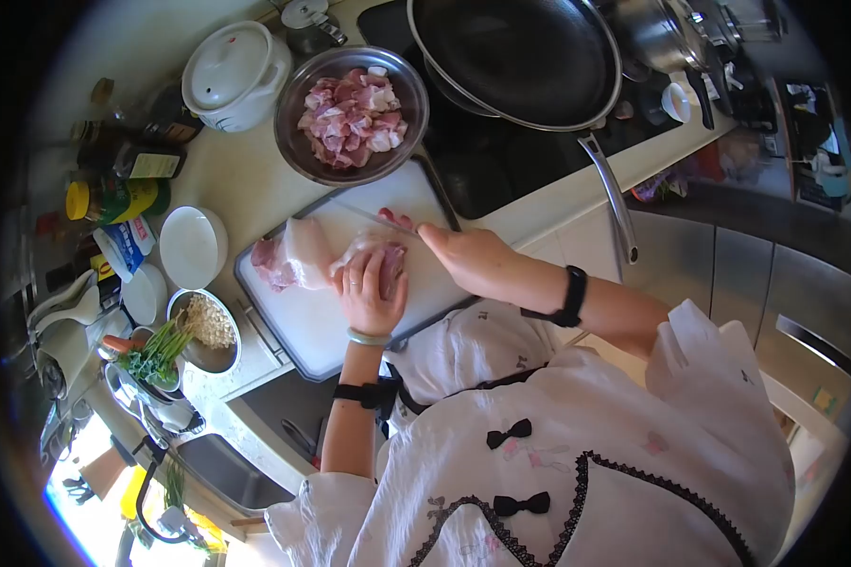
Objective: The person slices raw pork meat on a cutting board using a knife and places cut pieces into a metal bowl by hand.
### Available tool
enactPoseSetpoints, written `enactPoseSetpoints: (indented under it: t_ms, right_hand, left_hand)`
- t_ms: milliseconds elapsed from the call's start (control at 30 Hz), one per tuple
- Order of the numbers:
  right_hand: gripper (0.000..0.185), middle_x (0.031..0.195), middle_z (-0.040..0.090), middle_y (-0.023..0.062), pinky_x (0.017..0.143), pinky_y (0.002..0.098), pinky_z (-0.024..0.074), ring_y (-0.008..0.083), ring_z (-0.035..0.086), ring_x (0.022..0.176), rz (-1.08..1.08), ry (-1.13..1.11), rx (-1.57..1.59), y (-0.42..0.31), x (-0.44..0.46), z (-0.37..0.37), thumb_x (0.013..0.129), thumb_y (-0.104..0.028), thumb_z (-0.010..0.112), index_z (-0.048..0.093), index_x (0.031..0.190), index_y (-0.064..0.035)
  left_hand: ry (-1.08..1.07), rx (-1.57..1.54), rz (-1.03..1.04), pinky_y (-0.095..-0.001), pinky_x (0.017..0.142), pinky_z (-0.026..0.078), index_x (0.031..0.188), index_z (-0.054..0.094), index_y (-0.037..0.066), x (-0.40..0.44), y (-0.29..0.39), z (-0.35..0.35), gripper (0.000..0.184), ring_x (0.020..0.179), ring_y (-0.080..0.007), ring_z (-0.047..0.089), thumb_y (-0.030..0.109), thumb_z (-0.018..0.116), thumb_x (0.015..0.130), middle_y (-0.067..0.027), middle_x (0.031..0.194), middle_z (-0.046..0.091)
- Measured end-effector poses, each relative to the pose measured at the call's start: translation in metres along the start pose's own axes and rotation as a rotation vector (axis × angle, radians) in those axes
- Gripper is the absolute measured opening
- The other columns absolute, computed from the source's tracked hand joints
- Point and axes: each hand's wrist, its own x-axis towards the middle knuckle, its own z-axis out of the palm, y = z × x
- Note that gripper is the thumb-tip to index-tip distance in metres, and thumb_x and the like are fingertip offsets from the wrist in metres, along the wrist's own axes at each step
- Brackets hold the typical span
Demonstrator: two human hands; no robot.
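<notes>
On the table [232,161], meat [304,257] lies on the cutting board [303,326], with a bowl [289,142] of meat pieces [350,118] behind. Left of the bowl stands a pot [229,76]; right, a pan [520,57] sits over the stovetop [473,175].

A pale wall [147,38] stands behind a cream counter [225,156] with a glossy black stovetop [506,175] set in. Grey cabinets [742,283], one with a long handle [818,347], line the right. Bright light [69,463] glares at lower left, near a metal sink [236,471].
</notes>
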Motion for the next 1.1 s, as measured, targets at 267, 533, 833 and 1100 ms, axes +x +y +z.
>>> enactPoseSetpoints:
  t_ms: [267, 533, 833, 1100]
  right_hand:
    - [0.024, 0.076, 0.057, 0.0175, 0.049, 0.0429, 0.0477, 0.0369, 0.060, 0.061, 0.037, -0.200, -0.034, -0.022, -0.050, -0.011, 0.078, -0.001, 0.049, 0.037, 0.099, 0.0018]
    - [0.017, 0.081, 0.059, 0.0192, 0.052, 0.0431, 0.0485, 0.0345, 0.062, 0.069, 0.005, -0.066, 0.089, -0.024, 0.010, 0.026, 0.083, -0.006, 0.045, 0.039, 0.098, -0.0001]
    - [0.021, 0.072, 0.059, 0.0176, 0.051, 0.0423, 0.0486, 0.0348, 0.061, 0.061, 0.121, -0.147, -0.041, -0.021, -0.044, 0.022, 0.085, -0.011, 0.045, 0.041, 0.104, -0.0017]
    - [0.023, 0.079, 0.060, 0.0159, 0.049, 0.0415, 0.0487, 0.0331, 0.062, 0.061, -0.067, 0.154, 0.113, -0.019, 0.026, 0.055, 0.084, -0.012, 0.046, 0.042, 0.105, -0.0023]
  left_hand:
    - [0.097, 0.066, 0.109, -0.0428, 0.089, 0.036, 0.104, 0.058, 0.010, -0.009, -0.013, 0.016, 0.038, 0.100, -0.0272, 0.055, 0.016, 0.068, 0.068, -0.0070, 0.109, 0.059]
    - [0.091, 0.100, 0.080, -0.0418, 0.087, 0.038, 0.096, 0.060, 0.011, -0.006, -0.007, 0.017, 0.031, 0.098, -0.0261, 0.057, 0.016, 0.068, 0.067, -0.0049, 0.104, 0.062]
    - [0.056, 0.050, 0.067, -0.0447, 0.091, 0.037, 0.100, 0.059, 0.010, -0.006, -0.008, 0.017, 0.036, 0.102, -0.0272, 0.055, 0.015, 0.069, 0.066, -0.0057, 0.104, 0.061]
    - [0.033, 0.084, 0.067, -0.0428, 0.089, 0.038, 0.100, 0.059, 0.010, 0.001, -0.011, 0.012, 0.035, 0.099, -0.0268, 0.056, 0.014, 0.069, 0.067, -0.0055, 0.100, 0.062]
